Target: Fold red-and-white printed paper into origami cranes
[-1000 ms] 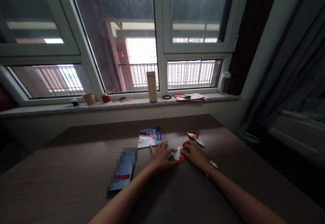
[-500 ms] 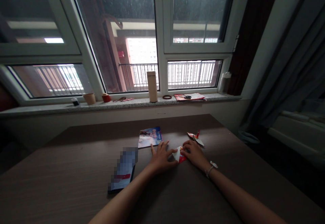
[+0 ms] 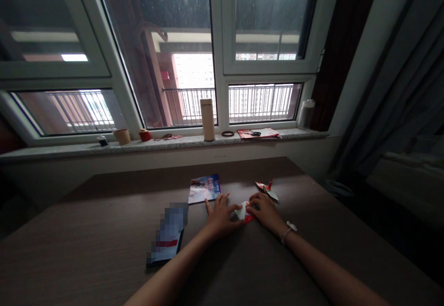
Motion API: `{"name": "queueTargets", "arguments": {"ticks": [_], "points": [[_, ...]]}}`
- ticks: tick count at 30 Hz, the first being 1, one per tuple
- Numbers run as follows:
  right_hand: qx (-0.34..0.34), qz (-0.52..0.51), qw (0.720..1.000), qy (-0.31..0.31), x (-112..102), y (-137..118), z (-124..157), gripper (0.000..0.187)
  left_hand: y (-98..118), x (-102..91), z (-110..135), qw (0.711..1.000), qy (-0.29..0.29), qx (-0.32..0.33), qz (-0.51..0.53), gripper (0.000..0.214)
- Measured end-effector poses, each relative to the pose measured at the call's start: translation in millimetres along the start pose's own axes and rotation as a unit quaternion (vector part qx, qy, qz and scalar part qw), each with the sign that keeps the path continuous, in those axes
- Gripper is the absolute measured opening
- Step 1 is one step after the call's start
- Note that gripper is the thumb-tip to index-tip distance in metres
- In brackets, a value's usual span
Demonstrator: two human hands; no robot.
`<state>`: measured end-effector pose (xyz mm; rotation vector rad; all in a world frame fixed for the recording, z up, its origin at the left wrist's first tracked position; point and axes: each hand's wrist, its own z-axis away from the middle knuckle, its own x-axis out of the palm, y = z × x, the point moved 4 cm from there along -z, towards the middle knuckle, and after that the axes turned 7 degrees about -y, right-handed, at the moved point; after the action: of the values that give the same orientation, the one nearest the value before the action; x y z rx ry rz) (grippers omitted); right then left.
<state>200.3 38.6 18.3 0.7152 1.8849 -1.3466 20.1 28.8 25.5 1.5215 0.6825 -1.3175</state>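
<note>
A small folded paper (image 3: 242,211), white and red, lies on the table between my two hands. Its left edge is held by the thumb and index finger of my left hand (image 3: 222,216), while the other fingers spread over the tabletop. My right hand (image 3: 266,211) has its fingers curled and pinched on the paper's red right side, partly hiding it. Just beyond the right hand rests a folded paper crane (image 3: 268,189) in red and white. A printed blue and pink booklet (image 3: 204,188) sits beyond my left fingertips.
On the brown table (image 3: 86,232), a phone (image 3: 168,234) with a blurred screen lies left of my left forearm. Along the windowsill (image 3: 187,143) stand a beige flask (image 3: 207,120), a paper cup (image 3: 122,136), a red spool (image 3: 144,135), and papers (image 3: 265,133) with scissors (image 3: 255,133).
The red side of the folded paper has shifted slightly under my right fingers, showing more white and red pattern. Both hands stay in nearly the same place.
</note>
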Motion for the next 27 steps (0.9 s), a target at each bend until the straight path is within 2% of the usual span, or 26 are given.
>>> {"name": "queueTargets", "arguments": {"ticks": [9,27], "points": [[0.008,-0.013,1.0,0.007,0.2,0.4,-0.6,0.014,2.1,-0.4,1.1,1.0,0.011,-0.002,-0.004,0.049],[0.018,-0.026,1.0,0.003,3.6,6.1,-2.5,0.014,4.7,-0.3,2.3,1.0,-0.002,-0.02,-0.012,0.054]]}}
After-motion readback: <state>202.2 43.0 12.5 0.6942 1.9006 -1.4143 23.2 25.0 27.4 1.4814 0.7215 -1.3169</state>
